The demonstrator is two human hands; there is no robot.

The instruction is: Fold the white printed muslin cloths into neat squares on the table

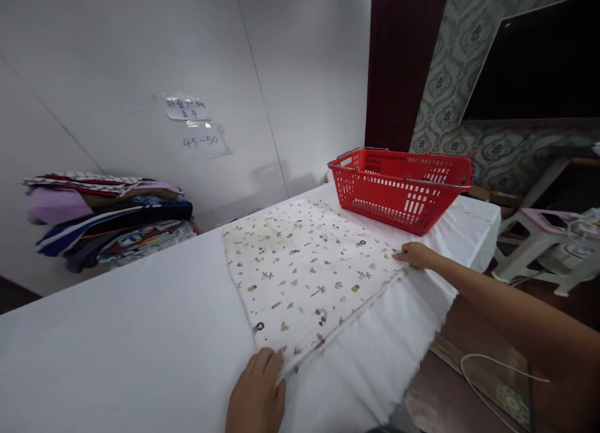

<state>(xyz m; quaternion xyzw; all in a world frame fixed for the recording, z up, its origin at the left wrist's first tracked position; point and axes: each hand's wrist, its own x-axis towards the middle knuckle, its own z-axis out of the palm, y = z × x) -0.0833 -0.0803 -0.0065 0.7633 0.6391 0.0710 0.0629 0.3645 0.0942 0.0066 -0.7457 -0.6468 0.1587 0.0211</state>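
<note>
white cloth printed with small motifs (304, 267) lies flat, roughly square, on a table draped in wrinkled white fabric (140, 345). its near edge slants from lower left to upper right; which axis is longer cannot be told. left hand (259, 389), fingers together, pinches the near-left corner; right hand (419, 256) pinches the right corner, near a red perforated plastic basket (375, 196).

Seemingly a home, patterned wallpaper (447, 116), television (539, 70)
</note>
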